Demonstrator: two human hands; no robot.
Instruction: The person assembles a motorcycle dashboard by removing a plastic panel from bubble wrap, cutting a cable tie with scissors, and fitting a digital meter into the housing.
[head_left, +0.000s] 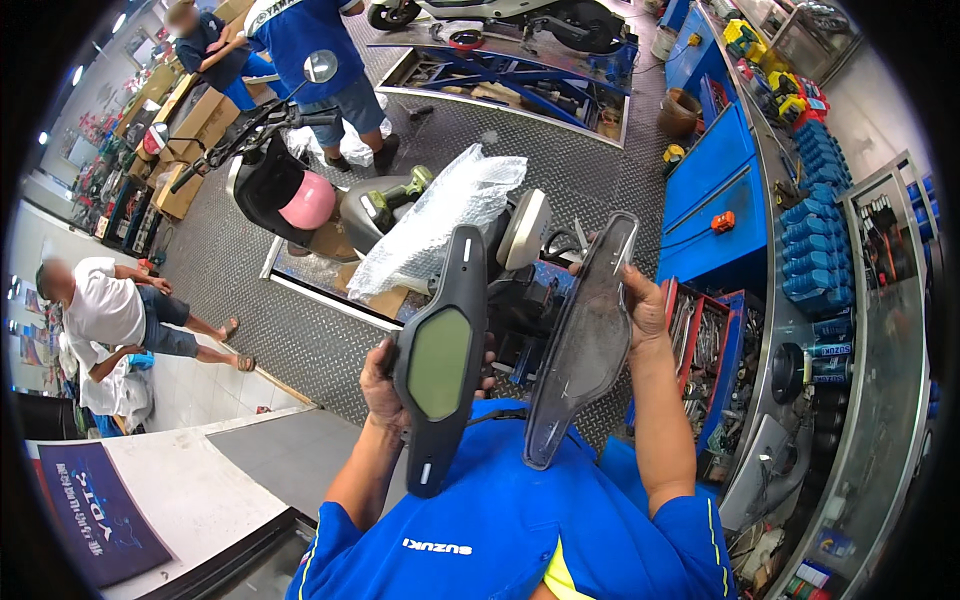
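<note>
One display panel (440, 360), screen (438, 375) camera-facing, long axis near-vertical in view, is gripped by the left hand (382, 385); one translucent cover (585, 345), top leaning rightward, by the right hand (645, 308).

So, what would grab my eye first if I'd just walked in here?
Probably the dark, green-screened panel in the left hand, with the smudged see-through cover in the right hand beside it. Just beyond them, pale bubble wrap lies by a bright pink dome on the scooter. Toward the right side, rows of blue bins stand out.
</note>
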